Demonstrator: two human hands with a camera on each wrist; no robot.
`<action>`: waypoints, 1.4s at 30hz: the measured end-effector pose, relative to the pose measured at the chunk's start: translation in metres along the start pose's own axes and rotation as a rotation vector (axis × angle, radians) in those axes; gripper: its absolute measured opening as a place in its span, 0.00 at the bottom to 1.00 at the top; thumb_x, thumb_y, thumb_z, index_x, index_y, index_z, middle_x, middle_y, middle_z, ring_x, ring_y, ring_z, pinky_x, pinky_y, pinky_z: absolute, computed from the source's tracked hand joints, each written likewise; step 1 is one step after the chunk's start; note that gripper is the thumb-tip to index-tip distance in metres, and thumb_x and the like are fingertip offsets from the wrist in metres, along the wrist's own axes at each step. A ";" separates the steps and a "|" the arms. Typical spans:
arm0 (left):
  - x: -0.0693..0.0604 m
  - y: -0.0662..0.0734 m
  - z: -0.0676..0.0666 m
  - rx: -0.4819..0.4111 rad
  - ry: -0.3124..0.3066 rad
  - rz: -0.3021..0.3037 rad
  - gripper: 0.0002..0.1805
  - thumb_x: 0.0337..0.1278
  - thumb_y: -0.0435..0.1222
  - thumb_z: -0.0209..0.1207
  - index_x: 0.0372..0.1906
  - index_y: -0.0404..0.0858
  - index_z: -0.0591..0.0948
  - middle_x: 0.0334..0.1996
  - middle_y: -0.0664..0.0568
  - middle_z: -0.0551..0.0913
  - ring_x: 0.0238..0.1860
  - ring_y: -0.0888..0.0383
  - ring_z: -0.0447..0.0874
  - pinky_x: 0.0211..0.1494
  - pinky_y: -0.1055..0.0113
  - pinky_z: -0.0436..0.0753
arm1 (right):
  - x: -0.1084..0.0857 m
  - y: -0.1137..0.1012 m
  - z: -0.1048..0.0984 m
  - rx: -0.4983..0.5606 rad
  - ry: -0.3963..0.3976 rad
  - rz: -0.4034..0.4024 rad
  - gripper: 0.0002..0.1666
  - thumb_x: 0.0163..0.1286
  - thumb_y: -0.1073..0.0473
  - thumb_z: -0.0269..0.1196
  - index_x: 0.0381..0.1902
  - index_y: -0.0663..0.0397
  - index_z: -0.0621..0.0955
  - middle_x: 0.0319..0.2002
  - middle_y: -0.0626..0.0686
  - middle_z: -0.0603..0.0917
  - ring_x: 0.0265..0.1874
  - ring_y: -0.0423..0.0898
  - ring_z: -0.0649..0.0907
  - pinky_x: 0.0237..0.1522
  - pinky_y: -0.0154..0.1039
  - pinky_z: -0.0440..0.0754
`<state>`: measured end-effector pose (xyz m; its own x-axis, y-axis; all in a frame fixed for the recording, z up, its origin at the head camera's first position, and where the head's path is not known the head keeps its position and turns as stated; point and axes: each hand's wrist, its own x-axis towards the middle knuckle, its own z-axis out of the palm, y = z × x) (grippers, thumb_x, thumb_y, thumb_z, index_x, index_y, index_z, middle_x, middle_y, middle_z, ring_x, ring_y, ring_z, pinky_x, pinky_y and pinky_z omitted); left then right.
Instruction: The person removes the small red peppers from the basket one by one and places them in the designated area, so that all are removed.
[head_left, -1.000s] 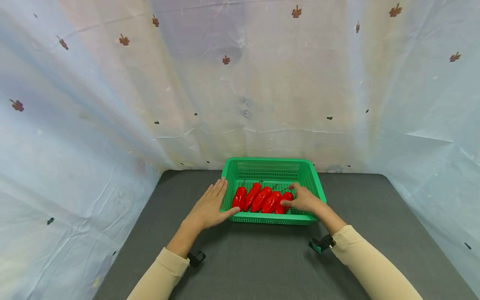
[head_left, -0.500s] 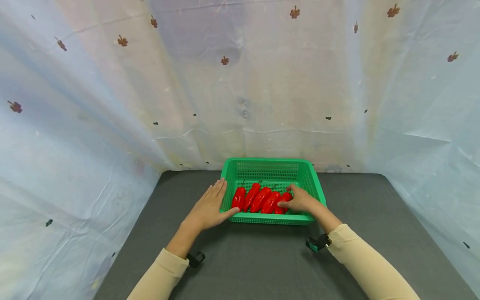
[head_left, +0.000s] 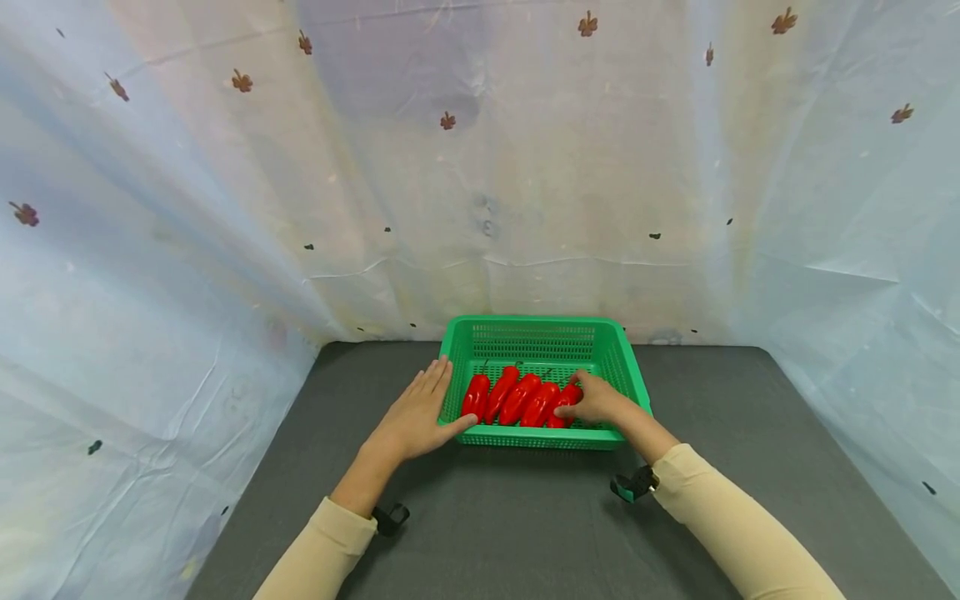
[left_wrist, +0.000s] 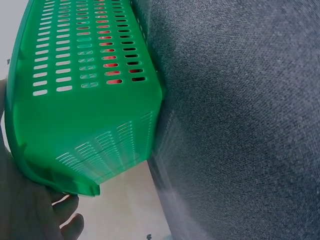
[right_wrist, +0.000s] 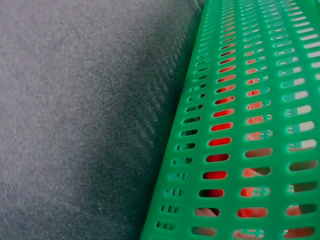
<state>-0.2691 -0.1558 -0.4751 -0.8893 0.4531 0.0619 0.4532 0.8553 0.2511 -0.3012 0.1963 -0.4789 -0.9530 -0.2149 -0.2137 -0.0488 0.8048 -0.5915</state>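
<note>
In the head view a green plastic basket [head_left: 534, 320] holds several glossy red peppers [head_left: 519, 398] with thin dark stems, lying side by side. My left hand [head_left: 415, 414] rests on the basket's left rim, fingers straight and thumb spread over the front left corner. The left wrist view shows fingers of that hand [left_wrist: 65, 212] just past the rim. Inside the basket, my right hand [head_left: 597, 402] has thumb and fingers curled about the rightmost red pepper [head_left: 564, 406], which it partly hides. Through the slots of the basket [right_wrist: 235, 165], the right wrist view gives only glimpses of red and fingers.
The basket stands on a dark grey table [head_left: 517, 517], close to its back edge. A pale plastic sheet [head_left: 525, 167] with small leaf marks hangs behind and at both sides. Dark straps with small devices sit at both wrists.
My right hand has shifted slightly left and drawn its thumb and fingers in around the rightmost pepper. The left hand stays on the rim, and the peppers keep their row.
</note>
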 end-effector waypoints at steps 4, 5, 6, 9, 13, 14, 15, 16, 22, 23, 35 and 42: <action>0.000 0.000 0.000 -0.001 0.004 0.000 0.60 0.72 0.73 0.47 0.88 0.34 0.44 0.89 0.45 0.40 0.88 0.47 0.38 0.89 0.49 0.44 | 0.000 -0.001 0.000 -0.017 0.006 -0.013 0.44 0.72 0.52 0.75 0.73 0.72 0.70 0.60 0.69 0.80 0.59 0.64 0.81 0.56 0.58 0.85; 0.000 0.000 0.000 0.000 0.003 0.001 0.60 0.72 0.73 0.47 0.88 0.34 0.44 0.89 0.45 0.40 0.88 0.47 0.38 0.89 0.49 0.44 | 0.000 -0.001 -0.001 -0.019 0.009 -0.020 0.44 0.72 0.52 0.75 0.73 0.72 0.70 0.60 0.69 0.80 0.58 0.64 0.81 0.56 0.58 0.85; 0.000 0.000 0.000 0.001 0.002 0.000 0.60 0.73 0.73 0.47 0.88 0.34 0.44 0.89 0.45 0.40 0.88 0.47 0.38 0.89 0.50 0.44 | 0.000 -0.001 -0.001 -0.020 0.014 -0.027 0.43 0.71 0.53 0.76 0.72 0.72 0.70 0.60 0.69 0.81 0.58 0.64 0.82 0.55 0.58 0.85; -0.001 0.000 -0.001 0.003 -0.002 0.000 0.60 0.73 0.73 0.46 0.88 0.34 0.44 0.89 0.45 0.40 0.88 0.47 0.38 0.89 0.50 0.44 | 0.001 -0.001 -0.001 -0.019 0.032 -0.047 0.41 0.71 0.54 0.76 0.70 0.71 0.71 0.58 0.69 0.80 0.55 0.63 0.82 0.53 0.57 0.85; -0.001 0.000 -0.001 -0.001 -0.007 -0.003 0.60 0.73 0.73 0.47 0.88 0.34 0.44 0.89 0.45 0.40 0.88 0.46 0.38 0.89 0.50 0.44 | 0.002 0.001 -0.001 -0.018 0.054 -0.063 0.39 0.71 0.55 0.76 0.70 0.68 0.72 0.57 0.68 0.79 0.55 0.62 0.80 0.51 0.56 0.85; -0.001 0.000 -0.001 -0.002 -0.007 -0.005 0.60 0.73 0.73 0.47 0.88 0.34 0.43 0.89 0.45 0.40 0.88 0.46 0.38 0.89 0.50 0.44 | 0.002 0.001 0.000 -0.017 0.059 -0.060 0.39 0.71 0.55 0.76 0.71 0.67 0.72 0.58 0.68 0.79 0.56 0.62 0.80 0.52 0.57 0.85; -0.001 0.000 -0.001 -0.002 -0.008 -0.005 0.60 0.73 0.73 0.47 0.88 0.34 0.43 0.89 0.45 0.40 0.88 0.46 0.38 0.89 0.49 0.44 | 0.003 0.001 0.000 -0.017 0.063 -0.061 0.39 0.71 0.55 0.76 0.71 0.67 0.72 0.58 0.67 0.78 0.56 0.62 0.80 0.52 0.57 0.85; -0.001 0.001 -0.001 -0.001 -0.007 -0.005 0.60 0.73 0.73 0.46 0.88 0.34 0.43 0.89 0.45 0.39 0.88 0.46 0.38 0.89 0.49 0.44 | 0.003 0.001 0.000 -0.016 0.066 -0.060 0.39 0.71 0.55 0.76 0.71 0.66 0.72 0.58 0.67 0.78 0.56 0.62 0.80 0.52 0.57 0.85; -0.002 0.000 -0.001 0.001 -0.010 -0.008 0.60 0.73 0.73 0.46 0.88 0.35 0.43 0.89 0.45 0.39 0.88 0.46 0.38 0.89 0.49 0.44 | 0.003 0.000 0.000 -0.012 0.092 -0.097 0.39 0.71 0.58 0.76 0.73 0.64 0.72 0.60 0.69 0.76 0.55 0.62 0.80 0.51 0.58 0.86; -0.002 0.000 -0.001 0.000 -0.010 -0.009 0.60 0.73 0.73 0.46 0.88 0.35 0.43 0.89 0.45 0.39 0.88 0.46 0.38 0.89 0.49 0.45 | 0.003 0.000 0.000 -0.014 0.098 -0.111 0.39 0.71 0.59 0.76 0.73 0.64 0.72 0.60 0.70 0.76 0.55 0.63 0.80 0.50 0.58 0.86; -0.002 -0.001 -0.002 0.002 -0.005 -0.009 0.60 0.73 0.73 0.46 0.88 0.35 0.42 0.89 0.45 0.39 0.88 0.47 0.37 0.89 0.50 0.45 | 0.003 -0.003 -0.004 0.108 0.161 -0.175 0.42 0.72 0.66 0.72 0.78 0.61 0.66 0.61 0.71 0.76 0.47 0.60 0.85 0.40 0.50 0.88; -0.002 -0.001 0.003 0.000 -0.002 0.004 0.60 0.73 0.73 0.45 0.88 0.35 0.42 0.89 0.45 0.38 0.88 0.47 0.37 0.89 0.50 0.44 | -0.005 0.000 -0.010 0.211 0.218 -0.185 0.39 0.74 0.64 0.71 0.74 0.59 0.62 0.63 0.70 0.74 0.50 0.62 0.85 0.39 0.49 0.87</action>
<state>-0.2675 -0.1566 -0.4778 -0.8873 0.4571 0.0606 0.4568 0.8533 0.2513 -0.2989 0.2026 -0.4699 -0.9763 -0.2049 0.0702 -0.1858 0.6261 -0.7573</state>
